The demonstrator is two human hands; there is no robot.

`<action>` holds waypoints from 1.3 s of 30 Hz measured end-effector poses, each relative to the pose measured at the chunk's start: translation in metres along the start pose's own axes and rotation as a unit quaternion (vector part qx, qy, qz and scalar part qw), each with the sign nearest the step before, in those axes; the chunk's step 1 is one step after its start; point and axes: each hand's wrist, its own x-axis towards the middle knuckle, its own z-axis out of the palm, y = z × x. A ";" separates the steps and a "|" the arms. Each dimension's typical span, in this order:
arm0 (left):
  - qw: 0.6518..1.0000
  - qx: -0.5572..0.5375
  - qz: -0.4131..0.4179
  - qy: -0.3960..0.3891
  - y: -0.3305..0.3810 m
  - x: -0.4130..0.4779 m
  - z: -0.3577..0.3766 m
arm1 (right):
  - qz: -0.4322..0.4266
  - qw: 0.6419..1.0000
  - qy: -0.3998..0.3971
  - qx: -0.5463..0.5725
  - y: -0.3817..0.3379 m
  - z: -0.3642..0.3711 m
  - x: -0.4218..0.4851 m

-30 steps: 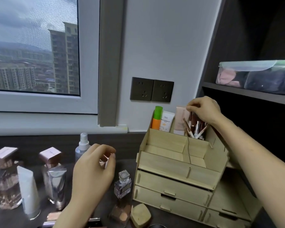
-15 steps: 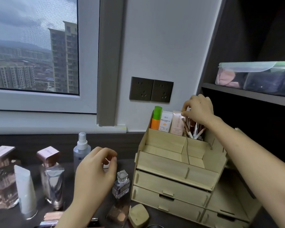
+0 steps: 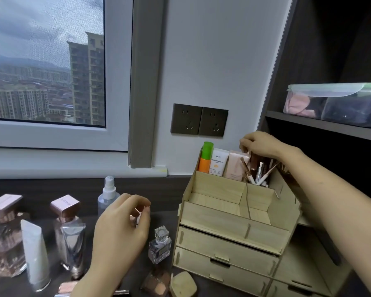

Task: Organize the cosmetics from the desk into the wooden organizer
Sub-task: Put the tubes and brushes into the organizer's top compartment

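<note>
- Wooden organizer [image 3: 234, 224], lower right of centre on the bench [image 3: 137, 185]: its rear-right slot is getting crowded, so brushes [image 3: 259, 174] risk tipping out.
- Right hand [image 3: 263, 146], above that slot: grip is pinching a slim item there.
- Left hand [image 3: 120, 228], lower centre: grip is closing on a small, unidentifiable object; a slip risks toppling the perfume bottle [image 3: 160, 245] just beside it.

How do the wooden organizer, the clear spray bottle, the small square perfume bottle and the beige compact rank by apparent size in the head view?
1. Wooden organizer, by far.
2. Spray bottle.
3. Perfume bottle.
4. Compact.
The last two look close; the compact is nearer the camera and cut off, so that order is unsure.
</note>
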 end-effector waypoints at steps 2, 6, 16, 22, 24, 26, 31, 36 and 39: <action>1.000 -0.001 0.000 -0.001 0.001 0.000 0.001 | -0.002 1.000 0.018 -0.017 0.004 -0.004 0.000; 1.000 -0.003 0.004 -0.004 0.002 -0.002 0.003 | 0.006 0.999 0.014 -0.038 0.011 -0.002 -0.002; 1.000 -0.012 0.029 -0.003 0.005 -0.001 0.014 | -0.068 0.996 0.047 -0.024 0.000 0.008 -0.012; 0.992 -0.022 0.122 -0.007 0.052 0.035 0.021 | -0.050 0.998 0.019 -0.014 -0.008 0.007 -0.006; 0.985 -0.009 0.170 -0.026 0.076 0.060 0.031 | -0.036 0.999 0.019 0.006 -0.006 0.002 -0.007; 0.976 0.026 0.205 -0.071 0.099 0.088 0.051 | -0.024 0.999 0.013 0.034 -0.003 -0.003 -0.010; 0.925 0.171 0.266 -0.211 0.127 0.142 0.118 | -0.009 0.996 0.025 0.083 0.006 -0.006 -0.016; 0.896 0.221 0.253 -0.289 0.132 0.157 0.158 | -0.010 0.990 0.044 0.136 0.011 -0.002 -0.020; 0.898 0.212 0.238 -0.302 0.131 0.170 0.164 | -0.024 0.986 0.027 0.161 0.013 -0.002 -0.024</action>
